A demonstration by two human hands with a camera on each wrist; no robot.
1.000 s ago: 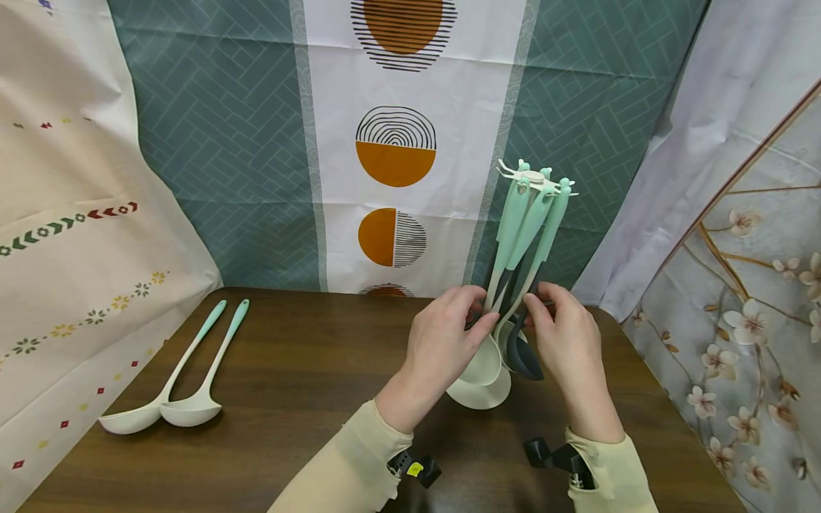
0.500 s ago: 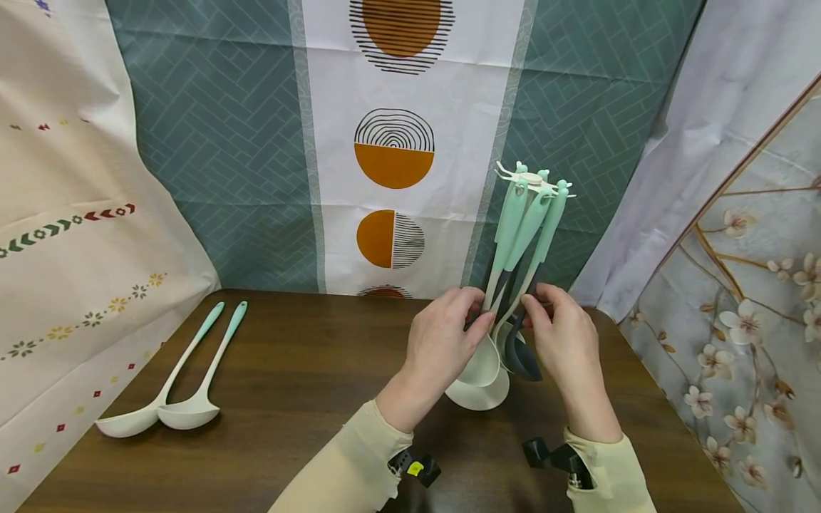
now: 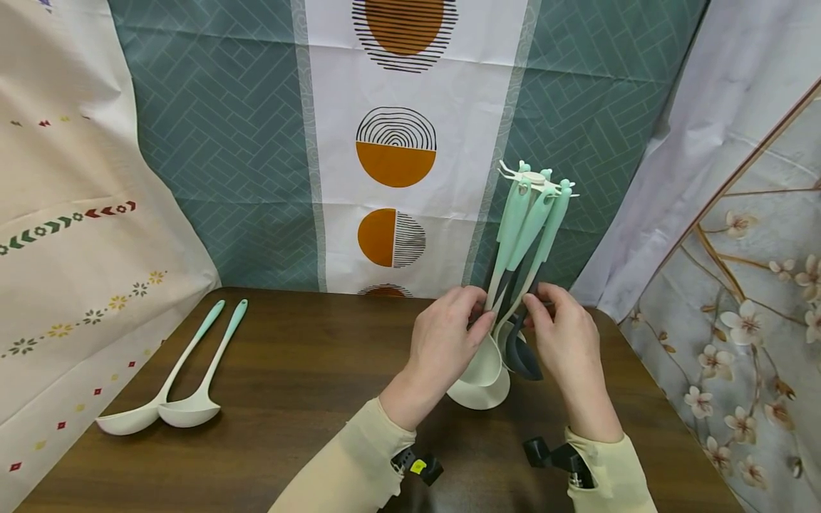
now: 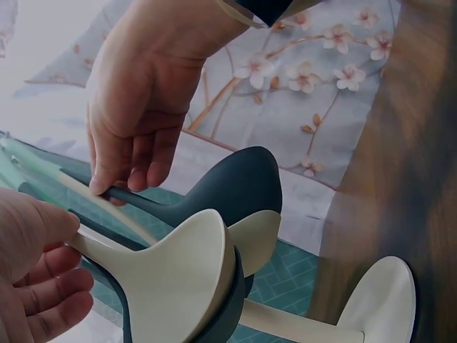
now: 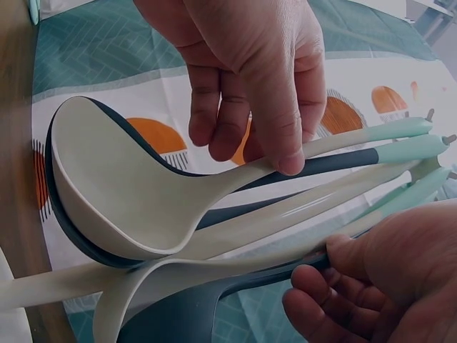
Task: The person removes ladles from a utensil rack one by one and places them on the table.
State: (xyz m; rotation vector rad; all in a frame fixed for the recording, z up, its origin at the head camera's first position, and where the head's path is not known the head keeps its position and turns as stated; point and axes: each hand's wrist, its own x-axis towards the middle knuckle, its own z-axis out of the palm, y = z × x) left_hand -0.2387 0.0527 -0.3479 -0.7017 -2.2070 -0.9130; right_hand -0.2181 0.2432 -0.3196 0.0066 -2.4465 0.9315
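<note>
A white rack on a round white base holds several mint-handled ladles, cream and dark ones. My left hand pinches the neck of a cream ladle; in the left wrist view its thumb lies on that neck, with a dark ladle nested behind the bowl. On the other side, my right hand pinches the stem of a dark ladle, whose bowl hangs beside another cream one. The stems behind my fingers are partly hidden.
Two cream ladles with mint handles, one beside the other, lie at the left of the brown table. Patterned cloth hangs behind it, and a floral cloth is on the right.
</note>
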